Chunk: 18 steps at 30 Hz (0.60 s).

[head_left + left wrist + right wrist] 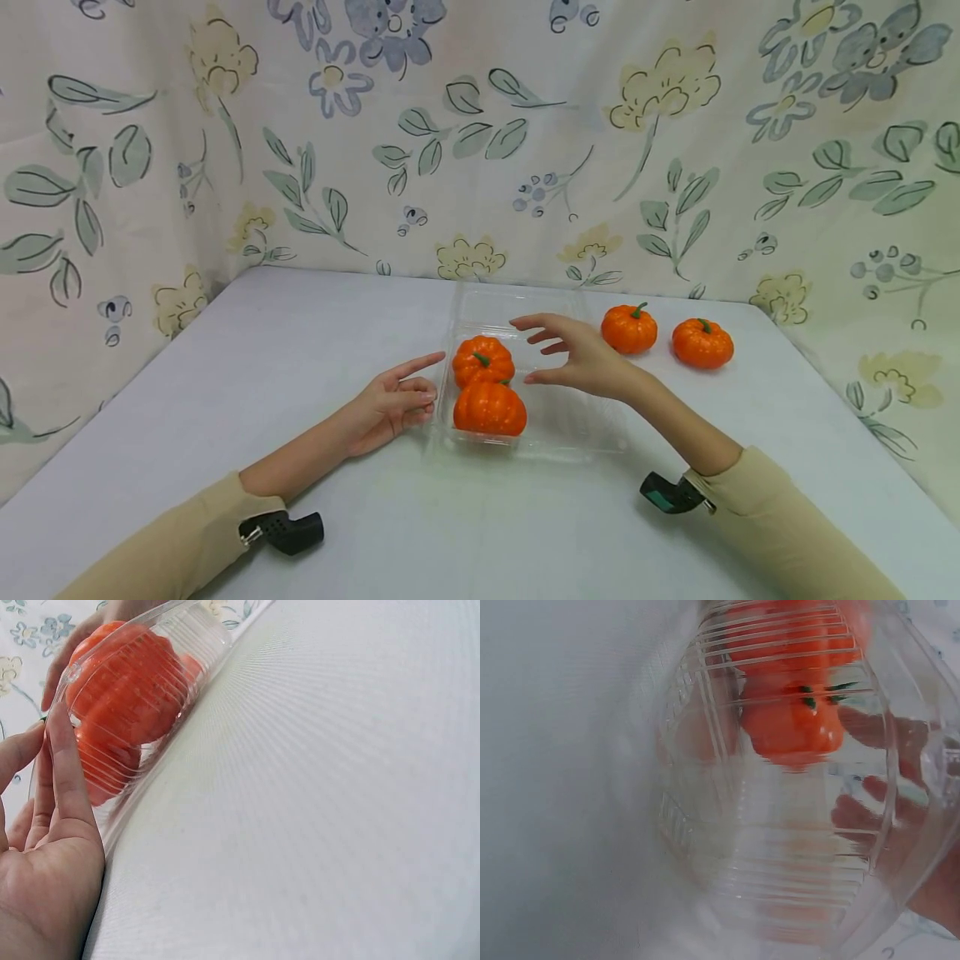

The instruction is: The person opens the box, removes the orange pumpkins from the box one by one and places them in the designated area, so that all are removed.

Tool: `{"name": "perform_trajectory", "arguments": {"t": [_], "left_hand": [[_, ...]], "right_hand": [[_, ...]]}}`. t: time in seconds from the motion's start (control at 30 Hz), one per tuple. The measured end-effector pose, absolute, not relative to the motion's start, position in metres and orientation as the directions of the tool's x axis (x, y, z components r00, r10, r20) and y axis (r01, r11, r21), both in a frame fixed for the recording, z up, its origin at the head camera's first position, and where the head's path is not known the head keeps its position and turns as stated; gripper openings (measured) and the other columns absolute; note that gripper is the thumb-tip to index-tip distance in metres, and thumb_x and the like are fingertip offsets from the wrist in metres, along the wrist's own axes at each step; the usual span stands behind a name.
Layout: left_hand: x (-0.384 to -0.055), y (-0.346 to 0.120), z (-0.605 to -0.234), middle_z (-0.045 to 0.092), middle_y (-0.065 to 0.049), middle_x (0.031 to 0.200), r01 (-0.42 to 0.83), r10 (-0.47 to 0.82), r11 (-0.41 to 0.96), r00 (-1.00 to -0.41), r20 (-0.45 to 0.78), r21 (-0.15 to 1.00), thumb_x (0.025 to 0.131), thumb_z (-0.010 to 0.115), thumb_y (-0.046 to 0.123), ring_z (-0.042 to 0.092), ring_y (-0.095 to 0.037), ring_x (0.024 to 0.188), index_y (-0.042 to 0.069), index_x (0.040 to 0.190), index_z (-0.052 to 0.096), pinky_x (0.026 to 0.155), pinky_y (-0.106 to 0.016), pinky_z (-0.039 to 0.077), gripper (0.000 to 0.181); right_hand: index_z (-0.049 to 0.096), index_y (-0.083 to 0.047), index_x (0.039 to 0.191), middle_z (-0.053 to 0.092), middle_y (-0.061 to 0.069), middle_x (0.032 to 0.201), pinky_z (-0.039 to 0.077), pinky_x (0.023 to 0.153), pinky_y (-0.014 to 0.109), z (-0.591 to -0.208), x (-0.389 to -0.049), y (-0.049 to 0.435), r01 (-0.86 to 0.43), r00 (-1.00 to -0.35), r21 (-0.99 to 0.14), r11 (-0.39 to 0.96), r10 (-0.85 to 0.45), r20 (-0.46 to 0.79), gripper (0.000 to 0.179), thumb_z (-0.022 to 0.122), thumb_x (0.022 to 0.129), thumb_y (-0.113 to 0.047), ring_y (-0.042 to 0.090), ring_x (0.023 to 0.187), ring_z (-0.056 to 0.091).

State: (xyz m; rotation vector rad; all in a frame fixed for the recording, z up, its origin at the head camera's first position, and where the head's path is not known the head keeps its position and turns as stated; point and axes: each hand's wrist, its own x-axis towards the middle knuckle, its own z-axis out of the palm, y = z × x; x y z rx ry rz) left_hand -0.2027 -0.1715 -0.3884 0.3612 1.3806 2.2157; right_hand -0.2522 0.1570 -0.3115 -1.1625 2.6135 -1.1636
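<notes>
Two small orange pumpkins sit one in front of the other along the left side of a clear plastic box (570,433). The nearer pumpkin (490,408) partly overlaps the farther pumpkin (480,358), which shows a green stem. My left hand (393,408) is at the box's left wall, index finger extended, the other fingers loosely bent. In the left wrist view, the left fingertips (60,727) lie right at the ribbed plastic side. Over the right part of the box my right hand (577,354) hovers with fingers and thumb spread apart, holding nothing.
Two more pumpkins stand on the white table (315,333) to the right of the box: one pumpkin (628,329) close behind my right hand, another pumpkin (702,343) farther right. The box's clear lid (517,304) lies opened toward the back. A floral curtain (480,150) hangs behind the table.
</notes>
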Motion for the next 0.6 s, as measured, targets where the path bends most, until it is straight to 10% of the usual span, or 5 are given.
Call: {"name": "perform_trajectory", "arguments": {"t": [0.6], "left_hand": [[-0.203,-0.172,-0.39,0.068,0.002,0.099,-0.257,0.554,-0.362,-0.832,-0.015,0.896,0.106,0.048,-0.009,0.069,-0.009,0.084,0.007,0.168,0.019,0.082,-0.02,0.062,0.071]], "right_hand": [[0.057,-0.007,0.148,0.058,0.016,0.15,0.062,0.096,0.05,-0.318,-0.266,0.135,-0.563,-0.681,-0.713,0.418,-0.724,0.113,0.067,0.084,0.087,-0.001,0.034,0.116,0.07]]}}
